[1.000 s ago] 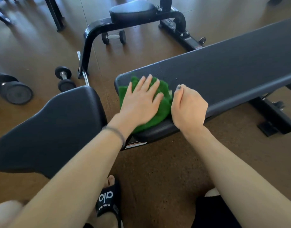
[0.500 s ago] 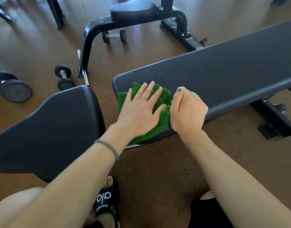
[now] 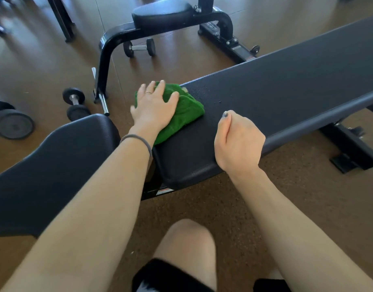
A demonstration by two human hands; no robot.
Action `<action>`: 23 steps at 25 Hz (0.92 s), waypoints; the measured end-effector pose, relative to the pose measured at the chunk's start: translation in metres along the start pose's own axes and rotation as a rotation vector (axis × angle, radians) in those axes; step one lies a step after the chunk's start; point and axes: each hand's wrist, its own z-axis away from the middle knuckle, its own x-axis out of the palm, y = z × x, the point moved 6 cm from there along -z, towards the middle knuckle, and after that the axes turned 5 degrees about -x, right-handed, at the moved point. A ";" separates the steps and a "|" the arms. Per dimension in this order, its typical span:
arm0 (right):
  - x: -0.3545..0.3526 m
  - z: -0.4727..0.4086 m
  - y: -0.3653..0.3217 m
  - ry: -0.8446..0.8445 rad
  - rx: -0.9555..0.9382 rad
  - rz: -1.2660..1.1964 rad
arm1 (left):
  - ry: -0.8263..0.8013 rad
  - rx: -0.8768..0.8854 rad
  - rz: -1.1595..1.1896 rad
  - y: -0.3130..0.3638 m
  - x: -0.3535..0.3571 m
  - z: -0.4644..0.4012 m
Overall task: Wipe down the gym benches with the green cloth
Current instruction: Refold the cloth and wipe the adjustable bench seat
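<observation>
a: start at the left of the frame. what's there?

b: a second dark padded bench (image 3: 55,165) fills the lower left, not touched by either hand. just right of it, centre of the frame, the left hand (image 3: 154,108) lies flat with fingers spread, pressing the green cloth (image 3: 185,111) onto the near end of the long bench (image 3: 286,98).

a: so the cloth sits where exactly?

b: at the bench's left end, bunched under and just right of that palm, its far edge at the pad's upper corner.

a: and the right hand?

b: the right hand (image 3: 238,140) is a little right of the cloth, apart from it, fingers curled over the pad's near edge, thumb lying on top. it looks like a brace, gripping the bench.

a: which way does the pad run?

b: its long axis goes from lower centre up toward the upper right of the frame. nearly all the unwiped length, i'd judge, lies to the right of the cloth, past the right hand.

a: so the left hand does the work?

b: it's the one on the cloth, so likely yes; a stroke rightward along the pad would meet the bracing hand unless that one shifts.
</observation>
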 end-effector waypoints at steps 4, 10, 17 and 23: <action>-0.001 0.000 0.000 -0.014 0.040 -0.013 | 0.039 -0.221 0.517 -0.033 0.005 0.054; -0.002 0.003 -0.004 0.032 0.023 0.042 | 0.023 -0.167 0.538 -0.022 0.015 0.149; -0.001 0.002 -0.003 0.084 0.018 -0.015 | -0.045 -0.202 0.199 -0.022 -0.005 0.001; -0.003 0.005 -0.005 0.089 0.018 0.076 | -0.016 0.528 -0.252 0.023 0.022 0.099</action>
